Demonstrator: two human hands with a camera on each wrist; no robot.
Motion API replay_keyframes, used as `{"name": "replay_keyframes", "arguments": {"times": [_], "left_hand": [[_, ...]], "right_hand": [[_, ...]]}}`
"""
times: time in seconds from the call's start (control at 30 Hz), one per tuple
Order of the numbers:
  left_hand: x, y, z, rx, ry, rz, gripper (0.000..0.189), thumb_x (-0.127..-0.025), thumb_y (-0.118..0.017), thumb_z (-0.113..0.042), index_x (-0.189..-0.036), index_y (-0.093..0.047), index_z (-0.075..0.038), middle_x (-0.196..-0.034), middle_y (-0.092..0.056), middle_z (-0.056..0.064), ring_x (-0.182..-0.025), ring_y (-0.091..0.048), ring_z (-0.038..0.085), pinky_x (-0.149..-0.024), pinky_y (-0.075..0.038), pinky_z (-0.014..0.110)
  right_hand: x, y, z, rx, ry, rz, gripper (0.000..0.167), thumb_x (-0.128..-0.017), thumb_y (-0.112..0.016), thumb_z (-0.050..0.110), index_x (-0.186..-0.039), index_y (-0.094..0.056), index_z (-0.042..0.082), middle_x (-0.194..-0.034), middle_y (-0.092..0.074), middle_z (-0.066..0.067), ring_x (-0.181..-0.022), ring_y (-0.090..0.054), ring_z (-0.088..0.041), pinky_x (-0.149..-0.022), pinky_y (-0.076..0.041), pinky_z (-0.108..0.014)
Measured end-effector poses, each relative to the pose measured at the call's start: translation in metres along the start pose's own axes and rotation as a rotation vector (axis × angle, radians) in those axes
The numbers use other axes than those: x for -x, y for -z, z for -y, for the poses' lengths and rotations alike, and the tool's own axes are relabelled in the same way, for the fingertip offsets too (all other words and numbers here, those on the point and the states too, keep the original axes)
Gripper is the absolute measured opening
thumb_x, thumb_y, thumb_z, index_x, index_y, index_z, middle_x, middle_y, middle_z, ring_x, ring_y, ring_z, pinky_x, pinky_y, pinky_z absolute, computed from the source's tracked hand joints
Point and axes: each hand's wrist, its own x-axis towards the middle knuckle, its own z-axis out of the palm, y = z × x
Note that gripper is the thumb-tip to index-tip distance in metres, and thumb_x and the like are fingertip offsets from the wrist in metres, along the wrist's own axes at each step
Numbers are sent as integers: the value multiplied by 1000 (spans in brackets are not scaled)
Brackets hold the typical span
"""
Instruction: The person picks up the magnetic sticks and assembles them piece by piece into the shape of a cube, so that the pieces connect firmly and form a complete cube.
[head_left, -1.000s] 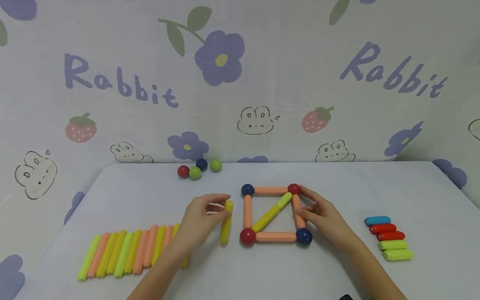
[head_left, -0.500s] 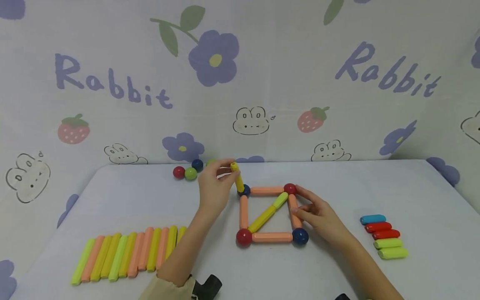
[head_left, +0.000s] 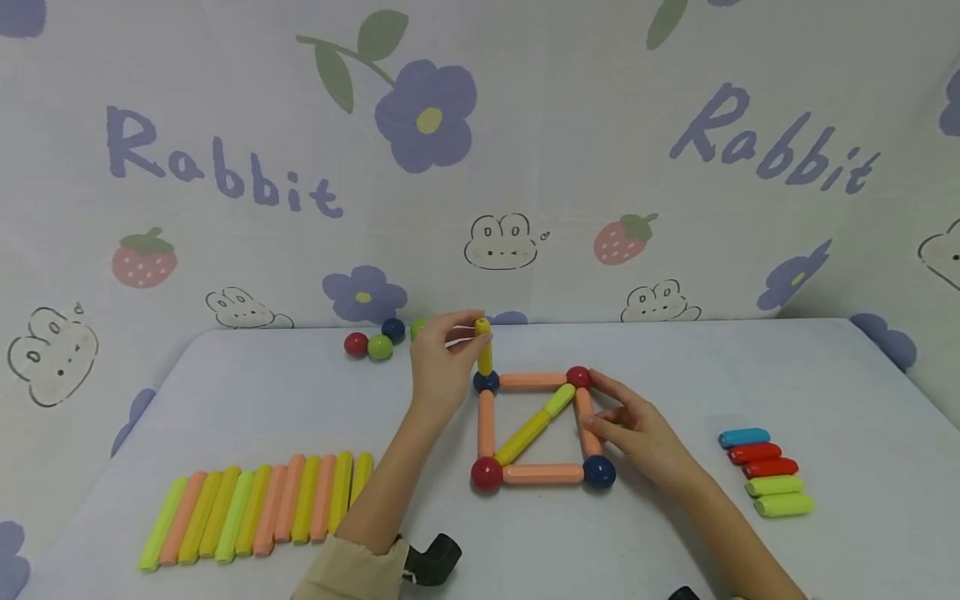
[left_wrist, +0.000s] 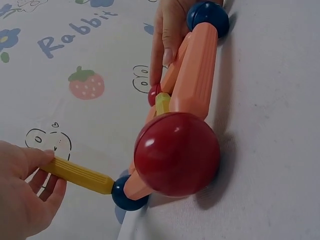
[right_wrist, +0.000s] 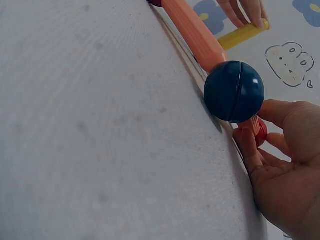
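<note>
A square of orange sticks [head_left: 543, 474] lies on the table, with a red or blue ball at each corner. A diagonal made of a yellow and a lime stick [head_left: 534, 427] crosses it. My left hand [head_left: 442, 367] pinches a yellow stick [left_wrist: 82, 175] near its top end. That stick stands upright, its lower end touching the far-left blue ball [left_wrist: 129, 193]. At the square's right side my right hand [head_left: 648, 433] holds the orange stick [head_left: 585, 408] between thumb and fingers, a fingertip touching the far-right red ball [head_left: 579, 377].
A row of long yellow, orange and lime sticks [head_left: 262, 508] lies at the left. Several loose balls [head_left: 380, 347] sit at the back edge, one partly behind my left hand. Short blue, red and lime sticks [head_left: 765, 467] lie at the right.
My left hand has carried the yellow stick from left of the square up and right onto the far-left blue ball, where it now stands upright. My right hand keeps its hold.
</note>
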Motion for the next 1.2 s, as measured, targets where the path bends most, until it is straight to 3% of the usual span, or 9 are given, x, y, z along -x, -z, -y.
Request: {"name": "replay_keyframes", "arguments": {"times": [0.23, 0.33, 0.5, 0.57, 0.63, 0.73, 0.8, 0.9, 1.2], "left_hand": [[-6, 7, 3, -20, 51, -22, 33, -100, -74, -13, -129, -71, 2, -122, -72, 18, -114, -70, 34, -99, -60, 40], [-12, 20, 5, -49, 60, -82, 33, -102, -71, -17, -128, -71, 3, -123, -72, 20, -111, -71, 37, -98, -60, 44], [-18, 49, 18, -202, 112, -153, 33, -103, -67, -13, -131, -70, 5, -130, -68, 22, -100, -68, 36, -88, -55, 41], [-19, 60, 27, -270, 145, -135, 36, -103, -65, -12, -136, -66, 5, -137, -64, 24, -101, -65, 37, -91, -53, 42], [-21, 70, 37, -324, 162, -104, 39, -103, -64, -9, -139, -62, 8, -143, -59, 28, -113, -63, 42, -101, -51, 49], [-24, 79, 51, -385, 223, -41, 45, -103, -63, -8, -143, -56, 10, -150, -51, 32, -138, -50, 47, -121, -37, 55], [-25, 82, 58, -418, 243, -13, 46, -102, -63, -6, -143, -55, 12, -149, -50, 34, -145, -43, 48, -125, -31, 55], [-24, 84, 62, -441, 256, -1, 47, -99, -64, -2, -142, -55, 14, -144, -53, 35, -141, -46, 49, -123, -34, 55], [-19, 85, 61, -389, 317, 39, 42, -99, -64, 0, -138, -59, 12, -138, -59, 32, -131, -53, 43, -114, -45, 51]], "right_hand": [[1, 0, 0, 3, -2, -6, 74, -104, -68, 18, -167, -29, 10, -159, -44, -21, -105, -59, -22, -78, -52, -19], [2, -1, 0, 12, 6, -9, 74, -104, -68, 18, -167, -29, 10, -161, -42, -21, -107, -60, -23, -78, -52, -20], [1, -2, -2, 33, 20, -12, 74, -105, -68, 18, -167, -28, 8, -159, -43, -23, -108, -60, -24, -76, -52, -21], [1, -3, -2, 35, 16, -15, 74, -105, -68, 18, -167, -28, 8, -158, -44, -23, -107, -59, -24, -75, -51, -21], [2, -3, -1, 34, 8, -18, 74, -105, -68, 18, -167, -28, 8, -157, -45, -22, -106, -59, -24, -74, -50, -21], [2, -3, -1, 32, -2, -19, 74, -105, -68, 18, -167, -28, 9, -155, -47, -22, -105, -58, -24, -73, -50, -21], [2, -2, 0, 31, -8, -18, 74, -104, -68, 18, -167, -29, 10, -154, -48, -22, -105, -58, -24, -72, -49, -21], [1, 0, 1, 25, -15, -11, 75, -105, -68, 19, -168, -29, 12, -154, -48, -21, -104, -57, -24, -71, -48, -21], [1, -1, -1, 0, 2, 1, 76, -105, -67, 17, -168, -25, 7, -151, -48, -23, -100, -56, -21, -68, -45, -22]]}}
